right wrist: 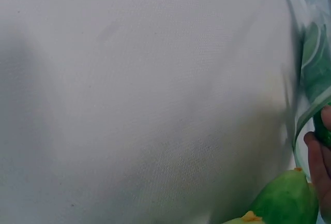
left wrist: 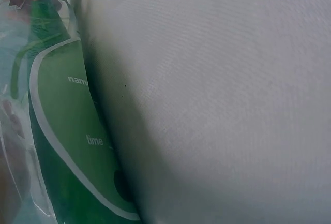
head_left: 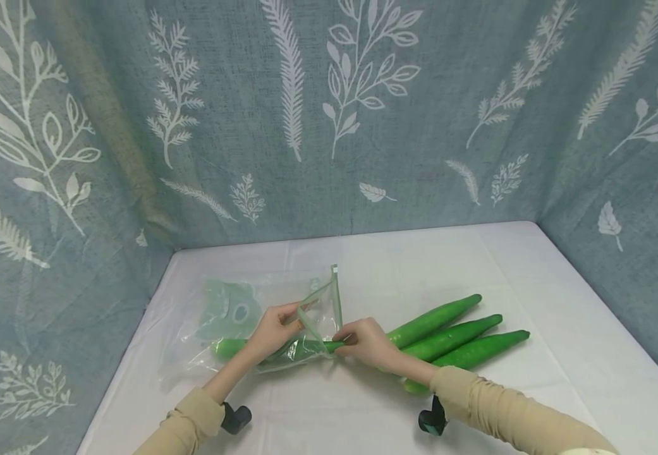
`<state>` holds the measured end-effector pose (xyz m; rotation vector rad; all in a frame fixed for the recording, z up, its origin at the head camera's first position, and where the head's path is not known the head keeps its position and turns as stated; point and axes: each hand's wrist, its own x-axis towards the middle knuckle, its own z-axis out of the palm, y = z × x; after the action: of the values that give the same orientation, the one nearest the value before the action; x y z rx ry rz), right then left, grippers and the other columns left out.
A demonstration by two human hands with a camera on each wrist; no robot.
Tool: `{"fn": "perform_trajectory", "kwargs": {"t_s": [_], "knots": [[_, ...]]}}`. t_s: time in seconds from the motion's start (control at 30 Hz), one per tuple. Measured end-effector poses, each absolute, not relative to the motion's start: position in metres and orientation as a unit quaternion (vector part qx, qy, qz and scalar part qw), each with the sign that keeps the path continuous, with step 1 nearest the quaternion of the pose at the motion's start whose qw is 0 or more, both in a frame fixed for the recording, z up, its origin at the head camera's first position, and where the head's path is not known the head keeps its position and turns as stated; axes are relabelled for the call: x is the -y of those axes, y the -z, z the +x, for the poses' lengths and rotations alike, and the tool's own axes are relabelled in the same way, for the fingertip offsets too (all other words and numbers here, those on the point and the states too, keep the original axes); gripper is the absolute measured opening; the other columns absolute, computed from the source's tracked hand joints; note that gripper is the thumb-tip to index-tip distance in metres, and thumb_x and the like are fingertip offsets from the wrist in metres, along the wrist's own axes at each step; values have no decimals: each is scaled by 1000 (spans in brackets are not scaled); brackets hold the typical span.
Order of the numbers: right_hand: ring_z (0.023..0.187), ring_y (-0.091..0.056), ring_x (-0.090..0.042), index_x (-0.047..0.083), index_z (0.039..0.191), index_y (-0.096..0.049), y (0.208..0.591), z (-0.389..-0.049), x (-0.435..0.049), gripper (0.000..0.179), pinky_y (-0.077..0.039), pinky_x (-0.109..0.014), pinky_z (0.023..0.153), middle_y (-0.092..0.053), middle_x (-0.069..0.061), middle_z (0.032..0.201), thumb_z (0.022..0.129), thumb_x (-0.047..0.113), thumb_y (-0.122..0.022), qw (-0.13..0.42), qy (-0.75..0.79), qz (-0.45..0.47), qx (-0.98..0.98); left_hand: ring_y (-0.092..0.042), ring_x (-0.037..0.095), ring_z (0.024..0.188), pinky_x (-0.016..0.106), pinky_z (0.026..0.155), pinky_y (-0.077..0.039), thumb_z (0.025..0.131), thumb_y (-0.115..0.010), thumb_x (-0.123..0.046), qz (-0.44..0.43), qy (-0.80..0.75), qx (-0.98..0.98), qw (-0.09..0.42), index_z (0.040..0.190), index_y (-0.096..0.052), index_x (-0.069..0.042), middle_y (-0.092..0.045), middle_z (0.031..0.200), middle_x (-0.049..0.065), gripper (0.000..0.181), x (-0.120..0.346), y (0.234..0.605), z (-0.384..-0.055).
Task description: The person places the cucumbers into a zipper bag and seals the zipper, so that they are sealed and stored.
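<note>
A clear zip bag point(head_left: 183, 341) with green trim lies on its side, its mouth spread toward the right. Inside it rests a long green cucumber point(head_left: 229, 347), its narrow tip sticking out of the mouth. My left hand point(head_left: 274, 332) grips the bag's rim between thumb and fingers. At the mouth, my right hand point(head_left: 367, 344) pinches the cucumber's tip. Through the left wrist view, the bag's green label point(left wrist: 77, 115) reads "name" and "time" over the cucumber. The right wrist view catches part of the right hand point(right wrist: 319, 167) at its edge.
Three more cucumbers point(head_left: 485, 351) lie side by side right of the right hand, partly under that forearm. Their blunt ends point(right wrist: 287, 198) show in the right wrist view. A white cloth point(head_left: 408, 265) covers the table, with patterned blue-green curtains point(head_left: 220, 126) around it.
</note>
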<state>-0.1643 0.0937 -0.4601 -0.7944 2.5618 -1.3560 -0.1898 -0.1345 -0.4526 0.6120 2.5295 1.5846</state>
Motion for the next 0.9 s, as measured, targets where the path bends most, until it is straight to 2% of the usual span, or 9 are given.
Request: {"fn": "perform_trajectory", "kwargs": {"t_s": [0.47, 0.9], "knots": [[76, -72, -19, 1, 96, -72, 464, -165, -92, 19, -53, -12, 63, -74, -13, 93, 78, 6, -74, 74, 454, -262, -848, -49, 41, 126, 63, 107, -32, 87, -65, -11, 200, -520, -829, 45, 123, -60, 3, -59, 128, 20, 39, 134, 451, -189], [80, -73, -24, -5, 101, -69, 462, -164, -94, 24, -55, -12, 66, -72, -18, 99, 79, 4, -72, 74, 467, -265, -841, -49, 41, 127, 60, 110, -32, 87, -66, -12, 208, -533, -819, 49, 123, -58, 5, -59, 127, 21, 41, 136, 452, -189]]}}
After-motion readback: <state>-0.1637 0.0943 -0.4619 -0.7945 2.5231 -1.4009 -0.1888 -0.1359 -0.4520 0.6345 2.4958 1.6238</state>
